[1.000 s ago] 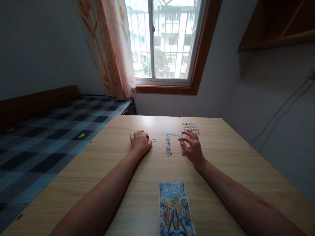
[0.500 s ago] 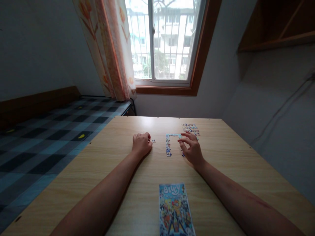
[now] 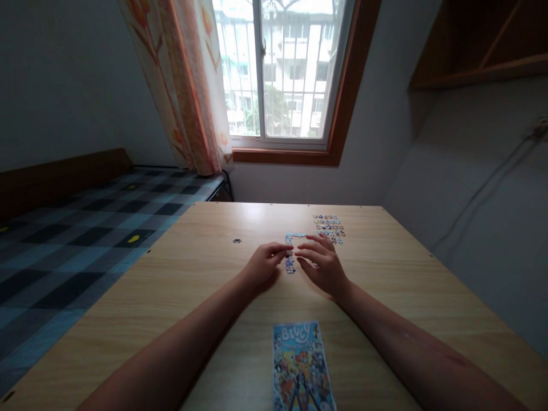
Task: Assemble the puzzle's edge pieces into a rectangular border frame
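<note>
My left hand (image 3: pixel 266 265) reaches in from the left, thumb and fingers pinched on a small dark puzzle piece (image 3: pixel 288 255) at the left side of the partly joined puzzle border (image 3: pixel 290 267). The piece is mostly hidden by the fingertips. Just to the right, my right hand (image 3: pixel 323 265) hovers over the border's right part with its fingers apart and nothing visible in them; it covers that side. One loose puzzle piece (image 3: pixel 237 241) lies on the table to the left.
Several rows of loose puzzle pieces (image 3: pixel 329 224) lie beyond my right hand. A colourful picture sheet or box reading "Bluey" (image 3: pixel 302 365) is near me on the wooden table (image 3: pixel 205 251). A checked bed (image 3: pixel 85 234) stands left; a window is ahead.
My left hand has moved right, from the loose pieces to the border's left side. A piece formerly under it now shows. My right hand has shifted slightly left, and the view turned slightly.
</note>
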Motion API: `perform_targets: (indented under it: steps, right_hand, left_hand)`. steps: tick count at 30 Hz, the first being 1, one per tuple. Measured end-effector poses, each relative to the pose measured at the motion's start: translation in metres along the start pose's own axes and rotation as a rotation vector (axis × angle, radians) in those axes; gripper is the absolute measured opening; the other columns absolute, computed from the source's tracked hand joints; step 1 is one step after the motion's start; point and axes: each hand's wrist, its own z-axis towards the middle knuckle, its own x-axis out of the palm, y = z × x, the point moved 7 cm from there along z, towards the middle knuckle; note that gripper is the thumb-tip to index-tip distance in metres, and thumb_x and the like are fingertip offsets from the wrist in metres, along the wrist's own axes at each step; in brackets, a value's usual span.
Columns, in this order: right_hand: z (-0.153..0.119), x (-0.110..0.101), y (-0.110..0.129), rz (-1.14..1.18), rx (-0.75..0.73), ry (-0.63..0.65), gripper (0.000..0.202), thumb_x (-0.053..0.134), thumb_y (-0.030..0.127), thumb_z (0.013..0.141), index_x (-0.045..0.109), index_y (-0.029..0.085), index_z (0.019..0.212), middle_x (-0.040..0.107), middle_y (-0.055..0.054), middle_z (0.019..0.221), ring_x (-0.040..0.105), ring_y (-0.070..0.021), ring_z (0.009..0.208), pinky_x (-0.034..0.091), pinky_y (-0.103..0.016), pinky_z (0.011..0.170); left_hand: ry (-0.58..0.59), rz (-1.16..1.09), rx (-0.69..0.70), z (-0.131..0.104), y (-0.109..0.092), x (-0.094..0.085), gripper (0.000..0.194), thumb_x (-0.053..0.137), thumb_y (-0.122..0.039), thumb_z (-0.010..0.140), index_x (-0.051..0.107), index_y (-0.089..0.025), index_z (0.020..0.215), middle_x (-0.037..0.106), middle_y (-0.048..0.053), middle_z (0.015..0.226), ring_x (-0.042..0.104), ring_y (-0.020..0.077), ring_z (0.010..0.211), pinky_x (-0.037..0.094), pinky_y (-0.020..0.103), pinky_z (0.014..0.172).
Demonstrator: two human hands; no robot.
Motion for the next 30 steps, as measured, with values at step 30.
perform_targets:
  steps: [30]
  right_hand:
    - [0.002, 0.007, -0.006, 0.03, -0.089, 0.271, 0.011, 0.069, 0.026, 0.089, 0.075, 0.026, 0.08, 0.077, 0.0, 0.082, 0.063, -0.0201, 0.084, 0.039, -0.044, 0.1]
  left_hand:
    - [-0.06, 0.588, 0.206, -0.014, -0.015, 0.005, 0.015, 0.069, -0.03, 0.084, 0.08, -0.026, 0.094, 0.075, 0.005, 0.099, 0.061, 0.0225, 0.092, 0.05, 0.039, 0.087]
